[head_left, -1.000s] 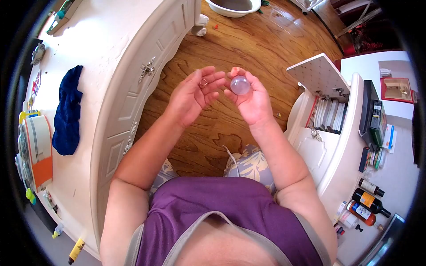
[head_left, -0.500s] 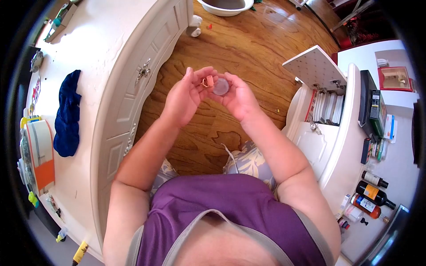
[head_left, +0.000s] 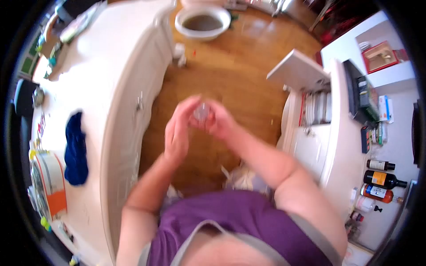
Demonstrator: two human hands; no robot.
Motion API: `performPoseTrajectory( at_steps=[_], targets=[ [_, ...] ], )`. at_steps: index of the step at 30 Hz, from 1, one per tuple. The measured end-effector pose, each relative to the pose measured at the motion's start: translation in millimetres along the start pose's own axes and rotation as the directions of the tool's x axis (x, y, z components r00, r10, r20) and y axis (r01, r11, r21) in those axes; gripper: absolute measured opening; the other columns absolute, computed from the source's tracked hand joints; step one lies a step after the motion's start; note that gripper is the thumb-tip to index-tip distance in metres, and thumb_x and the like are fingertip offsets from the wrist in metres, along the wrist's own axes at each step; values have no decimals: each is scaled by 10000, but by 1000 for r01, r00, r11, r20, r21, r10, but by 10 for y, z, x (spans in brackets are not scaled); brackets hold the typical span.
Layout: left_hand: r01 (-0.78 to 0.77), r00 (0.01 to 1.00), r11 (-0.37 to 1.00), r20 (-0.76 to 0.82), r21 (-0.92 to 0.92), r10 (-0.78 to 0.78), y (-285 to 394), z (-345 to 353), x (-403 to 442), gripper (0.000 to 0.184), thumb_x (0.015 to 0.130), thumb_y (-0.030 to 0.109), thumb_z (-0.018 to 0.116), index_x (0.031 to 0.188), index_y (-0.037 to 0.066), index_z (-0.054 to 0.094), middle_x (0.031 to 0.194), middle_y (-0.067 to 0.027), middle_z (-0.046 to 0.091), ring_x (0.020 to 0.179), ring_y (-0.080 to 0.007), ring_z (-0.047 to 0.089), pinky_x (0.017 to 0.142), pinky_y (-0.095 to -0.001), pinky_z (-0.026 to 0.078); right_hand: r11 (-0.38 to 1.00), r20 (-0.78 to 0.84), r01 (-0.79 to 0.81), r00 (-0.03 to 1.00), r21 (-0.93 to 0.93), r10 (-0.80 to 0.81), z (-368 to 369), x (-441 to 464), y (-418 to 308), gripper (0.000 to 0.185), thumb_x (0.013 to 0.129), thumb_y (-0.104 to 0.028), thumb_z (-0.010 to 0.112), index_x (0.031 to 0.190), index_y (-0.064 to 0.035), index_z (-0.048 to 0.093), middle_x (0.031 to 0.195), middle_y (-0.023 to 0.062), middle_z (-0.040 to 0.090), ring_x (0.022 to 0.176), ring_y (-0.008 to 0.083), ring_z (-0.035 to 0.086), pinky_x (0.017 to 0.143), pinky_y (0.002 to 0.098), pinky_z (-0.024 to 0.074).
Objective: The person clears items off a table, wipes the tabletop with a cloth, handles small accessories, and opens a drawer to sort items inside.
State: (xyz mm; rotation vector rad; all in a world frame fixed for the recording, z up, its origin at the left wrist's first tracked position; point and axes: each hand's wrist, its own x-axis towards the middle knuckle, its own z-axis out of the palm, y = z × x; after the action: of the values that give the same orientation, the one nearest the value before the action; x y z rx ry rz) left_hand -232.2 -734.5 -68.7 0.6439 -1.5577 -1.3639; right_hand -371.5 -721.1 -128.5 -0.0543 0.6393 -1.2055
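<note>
Most of the middle is filled by the wooden floor (head_left: 248, 106), flanked by a white dresser (head_left: 95, 84) from seven to eleven o'clock and a white cabinet (head_left: 339, 153) at three. Six o'clock is taken up by the purple top (head_left: 230, 210). Up at twelve, a pale basin (head_left: 179, 21) is seen on the floor, while at two the cabinet's flap (head_left: 295, 71) is held open. Over at nine, a dark blue cloth (head_left: 76, 153) is spread along the dresser top. And now the hands, raised just off centre towards eleven: the left hand (head_left: 179, 126) is held upright with its fingers close together, and the right hand (head_left: 219, 120) is curled in from the other side. Between three and four, a black bottle (head_left: 385, 179) is laid on its side. Between the two hands a small clear piece (head_left: 203, 111) is enclosed, gripped by the right; whether it is also pinched by the left cannot be told through the blur.
</note>
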Motion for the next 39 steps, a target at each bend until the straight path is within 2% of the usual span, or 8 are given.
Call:
performPoseTrajectory(
  at_steps=[5, 8, 11, 19, 27, 33, 37, 39],
  targets=[
    [-7, 995, 996, -96, 94, 16, 217, -83, 126, 271, 894, 78, 456, 1123, -26, 555, 1156, -135, 543, 1125, -249, 484, 956, -337, 382, 997, -35, -75, 997, 21, 75, 47, -31, -279, 382, 958, -347, 320, 1092, -46, 514, 968, 125, 611, 841, 259, 590, 733, 400, 490],
    [-252, 965, 715, 113, 652, 238, 71, -41, 115, 272, 696, 32, 674, 962, 53, 621, 1094, -132, 544, 1014, -317, 519, 853, -384, 435, 984, 103, 2, 994, 180, -21, 130, -74, -276, 417, 948, -379, 351, 1122, -34, 507, 959, 146, 610, 878, 277, 587, 772, 418, 487],
    [-387, 915, 485, 260, 784, 308, 31, 66, 92, 291, 658, 35, 688, 939, 63, 620, 1071, -120, 551, 992, -309, 525, 826, -393, 437, 984, -29, 73, 997, 161, -69, 179, -104, -232, 389, 946, -367, 364, 1063, -40, 540, 957, 130, 610, 890, 264, 581, 811, 376, 472],
    [-347, 931, 568, 200, 747, 306, 78, 89, 88, 175, 642, 15, 692, 774, 35, 580, 955, -98, 578, 910, -295, 535, 789, -394, 435, 975, 86, 12, 996, 222, -32, 9, -70, -205, 316, 941, -328, 389, 962, -60, 557, 866, 90, 606, 762, 242, 553, 695, 376, 449],
    [-292, 935, 725, 25, 623, 355, 93, -51, 5, 147, 709, -47, 645, 785, 20, 538, 973, -121, 588, 916, -262, 551, 784, -337, 444, 988, 129, 65, 988, 141, -84, -97, -127, -646, 322, 932, -255, 429, 1115, 5, 486, 1035, 211, 581, 1004, 361, 571, 867, 481, 483],
    [-51, 992, 833, -67, 551, 105, -194, -141, -192, 116, 740, -2, 654, 782, 22, 549, 923, -102, 606, 889, -260, 560, 786, -335, 449, 956, -315, 284, 916, 67, -250, -1228, 75, -626, 247, 922, -210, 444, 1052, -9, 505, 914, 134, 600, 957, 294, 575, 836, 413, 499],
    [5, 1000, 842, -16, 539, 4, -282, -130, -311, 96, 751, 20, 648, 769, 25, 554, 899, -90, 613, 871, -247, 566, 771, -324, 451, 957, 352, 216, 895, 196, -274, -3145, 199, 159, 260, 916, -249, 412, 780, -96, 573, 645, 20, 506, 620, 182, 517, 634, 337, 467],
    [37, 999, 838, 2, 544, -45, -296, -127, -356, 87, 758, 29, 643, 767, 25, 556, 895, -90, 613, 868, -249, 566, 763, -323, 452, 958, 187, 207, 951, 200, -245, -3117, 335, 42, 262, 909, -283, 420, 805, -99, 573, 658, 22, 516, 612, 182, 516, 603, 348, 461]
  ],
)
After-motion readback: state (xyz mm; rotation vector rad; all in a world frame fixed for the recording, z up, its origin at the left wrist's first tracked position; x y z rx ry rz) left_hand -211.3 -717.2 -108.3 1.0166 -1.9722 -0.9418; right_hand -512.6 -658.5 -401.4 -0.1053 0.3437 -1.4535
